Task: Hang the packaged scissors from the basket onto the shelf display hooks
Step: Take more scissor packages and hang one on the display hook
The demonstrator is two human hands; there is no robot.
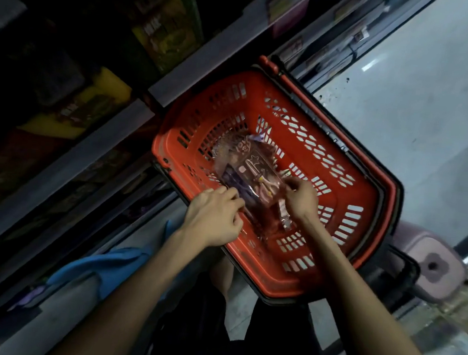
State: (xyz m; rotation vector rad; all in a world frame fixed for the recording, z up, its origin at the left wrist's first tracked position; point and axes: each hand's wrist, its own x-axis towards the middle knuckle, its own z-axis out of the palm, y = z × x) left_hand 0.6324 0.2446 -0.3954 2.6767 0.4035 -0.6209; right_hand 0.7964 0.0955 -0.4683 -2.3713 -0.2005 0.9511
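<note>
Head view. Step: pick-up. Item: packaged scissors (pixel 248 175), in red basket (pixel 367 194). Your right hand (pixel 300 197) pinches pack edge; left hand (pixel 213 218) curled at near corner, grip unclear. Next, likely: lift clear, seek display hooks.

One head cam, wide-angle, worn on me, pitched steeply down and a bit forward. The frame is rolled: the shelf edge (pixel 209 53) runs diagonally on the left and the floor (pixel 417 108) fills the upper right. Close range. The basket (pixel 258 83) is mid-frame at arm's reach, with the packaged scissors (pixel 251 176) near centre. My forearms enter from the bottom edge, with my left hand (pixel 212 220) and right hand (pixel 300 200) central.
</note>
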